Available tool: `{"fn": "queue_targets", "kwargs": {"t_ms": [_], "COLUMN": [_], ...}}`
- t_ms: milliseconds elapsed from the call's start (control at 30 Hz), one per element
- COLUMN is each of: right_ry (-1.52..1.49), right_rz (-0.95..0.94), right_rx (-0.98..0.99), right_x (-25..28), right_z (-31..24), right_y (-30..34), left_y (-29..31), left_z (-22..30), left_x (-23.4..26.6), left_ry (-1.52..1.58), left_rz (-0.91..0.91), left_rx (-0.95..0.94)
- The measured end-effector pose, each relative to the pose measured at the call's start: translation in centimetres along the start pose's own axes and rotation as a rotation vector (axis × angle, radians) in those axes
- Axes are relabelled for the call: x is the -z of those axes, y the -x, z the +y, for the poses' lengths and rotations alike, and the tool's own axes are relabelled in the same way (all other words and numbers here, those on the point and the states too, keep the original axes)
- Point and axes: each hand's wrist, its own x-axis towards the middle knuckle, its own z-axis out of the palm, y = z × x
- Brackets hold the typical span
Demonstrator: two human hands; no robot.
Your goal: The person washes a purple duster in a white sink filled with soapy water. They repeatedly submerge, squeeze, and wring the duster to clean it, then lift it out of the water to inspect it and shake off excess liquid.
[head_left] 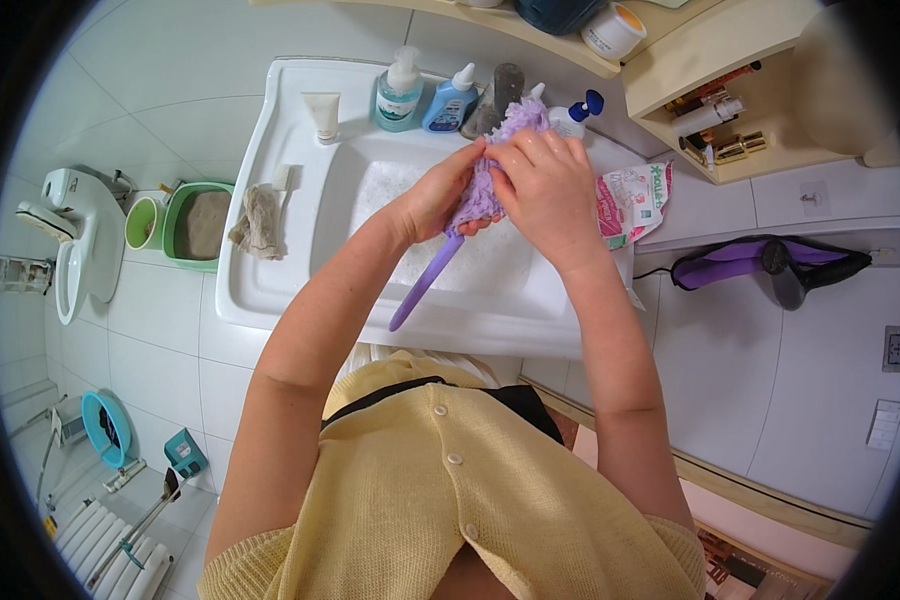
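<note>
Near the upper centre of the frame, above the white sink (247, 290), a purple duster (478, 188) is held firmly: the left hand (442, 197) curls closed beneath its head, the right hand (548, 190) squeezes from above. Washing looks partway along, with suds (375, 187) lying below; how clean the head is cannot be told. Its pile looks soft and nubbly; the slim handle (425, 286), smooth and slightly curved, slants toward the lower left.

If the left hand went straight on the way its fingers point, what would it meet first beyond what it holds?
Probably the right hand, just across the purple fluff that the left hand grips, though depth is unclear and it might pass underneath.
</note>
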Motion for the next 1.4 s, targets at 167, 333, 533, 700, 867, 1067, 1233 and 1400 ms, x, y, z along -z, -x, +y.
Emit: {"fn": "queue_targets", "kwargs": {"t_ms": [167,333,533,700,867,1067,1233,1400], "right_ry": [-0.004,-0.202,-0.739,-1.023,-1.342,-1.504,-1.143,-1.532], "right_rz": [-0.027,-0.019,0.11,-0.038,-0.126,-0.085,0.057,0.466], "right_rx": [0.02,-0.114,-0.487,-0.676,-0.907,-0.989,-0.796,-0.934], "right_x": [-0.9,-0.4,1.3,0.9,0.6,0.8,0.9,-1.3], "right_z": [0.5,0.6,0.1,0.5,1.3,1.5,1.0,1.2], "right_y": [-0.1,0.4,0.1,0.8,1.1,1.2,1.3,0.3], "left_y": [-0.2,-0.2,0.0,0.0,-0.2,0.0,0.6,0.3], "left_z": [0.1,-0.1,0.3,0.4,0.3,0.3,0.8,0.2], "left_x": [0.3,0.7,1.8,1.6,2.3,2.0,2.3,2.3], "left_ry": [-0.075,-0.089,-0.025,0.065,0.116,0.123,0.214,0.031], "left_rz": [0.035,0.092,0.044,0.029,-0.008,0.016,-0.094,-0.113], "left_rx": [0.034,0.064,0.061,0.056,0.068,0.07,0.121,0.095]}}
